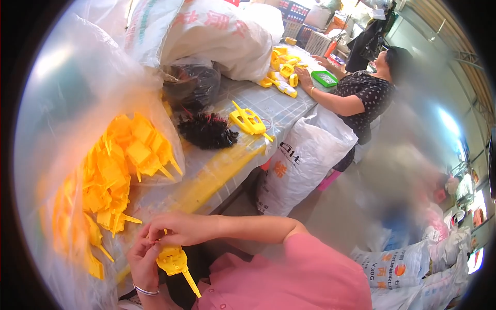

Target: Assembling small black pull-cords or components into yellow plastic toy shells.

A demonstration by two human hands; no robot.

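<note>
A yellow plastic housing part (173, 260) with a long thin prong is held between my two hands, its prong pointing down toward my pink shirt. My left hand (142, 261), with a bracelet at the wrist, grips it from the left side. Closed at its top end, my right hand (178, 229) reaches across from the right, fingertips meeting the left hand's. What the fingertips pinch there is too small to make out. Just beyond my hands, a clear plastic bag (173, 129) holds a heap of similar yellow parts (111, 175).
On the table (227, 95) lie a black bundle of wires (208, 130) and another yellow housing (248, 120). Stuffed white sacks (222, 44) stand behind. Farther along, a co-worker (361, 98) handles yellow parts beside a green tray (324, 78). A white sack (305, 160) stands at the table's edge.
</note>
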